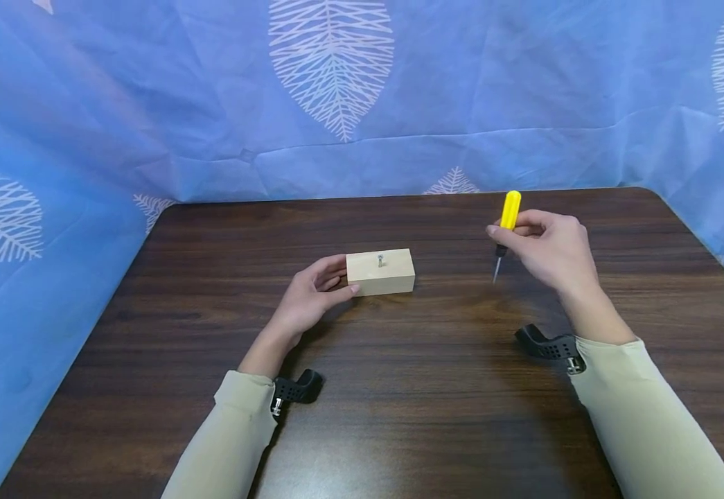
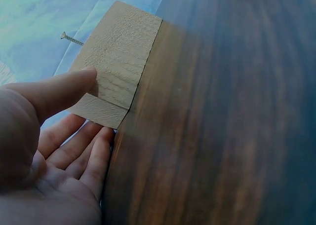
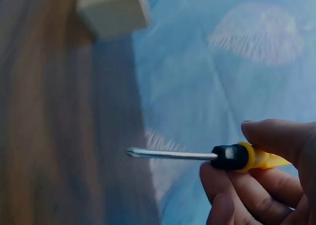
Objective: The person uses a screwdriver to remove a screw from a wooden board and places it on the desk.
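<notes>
A pale wooden block (image 1: 380, 272) lies on the dark table. A small screw (image 1: 380, 260) stands upright out of its top face; the left wrist view shows the threaded shank of the screw (image 2: 72, 39). My left hand (image 1: 312, 294) holds the block by its left end, thumb (image 2: 81, 79) on the near face and fingers round the far side. To the right, my right hand (image 1: 549, 246) pinches a screwdriver (image 1: 510, 210) by its yellow handle. Its metal shaft (image 3: 173, 155) points down above the table, apart from the block, and ends in a cross-shaped tip.
The brown wood-grain table (image 1: 399, 388) reaches back to a blue cloth (image 1: 212, 90) with white leaf prints, which hangs behind and beside it. Black straps (image 1: 549, 343) sit at both wrists, over pale sleeves.
</notes>
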Available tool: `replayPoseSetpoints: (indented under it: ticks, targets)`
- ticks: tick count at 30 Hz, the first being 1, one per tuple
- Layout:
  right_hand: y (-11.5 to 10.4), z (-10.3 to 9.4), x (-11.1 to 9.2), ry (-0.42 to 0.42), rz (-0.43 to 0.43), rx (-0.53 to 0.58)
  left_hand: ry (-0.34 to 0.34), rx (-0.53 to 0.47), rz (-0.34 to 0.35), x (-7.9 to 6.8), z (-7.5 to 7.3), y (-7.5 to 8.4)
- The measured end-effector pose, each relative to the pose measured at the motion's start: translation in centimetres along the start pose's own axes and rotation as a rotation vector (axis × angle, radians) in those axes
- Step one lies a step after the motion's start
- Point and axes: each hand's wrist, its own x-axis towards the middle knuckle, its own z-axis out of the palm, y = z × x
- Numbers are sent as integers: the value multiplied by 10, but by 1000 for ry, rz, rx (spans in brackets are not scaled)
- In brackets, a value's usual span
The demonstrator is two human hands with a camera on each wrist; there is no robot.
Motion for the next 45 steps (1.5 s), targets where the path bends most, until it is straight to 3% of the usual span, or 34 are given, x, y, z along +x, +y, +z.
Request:
replayPoseSetpoints:
  ticks: [6, 19, 35, 40, 45]
  targets:
    - [30, -8, 1, -84, 44, -90, -5, -4, 1, 1, 0, 0]
    - [50, 14, 6, -260, -10, -213, -8, -5, -17, -3, -1, -1]
    - [48, 14, 5, -290, -23, -221, -2, -13, -12, -2, -1, -1]
    - [42, 3, 3, -314, -11, -194, -3, -17, -12, -1, -1, -2]
    - [25, -12, -2, -254, -47, -164, -6, -20, -15, -1, -2, -1]
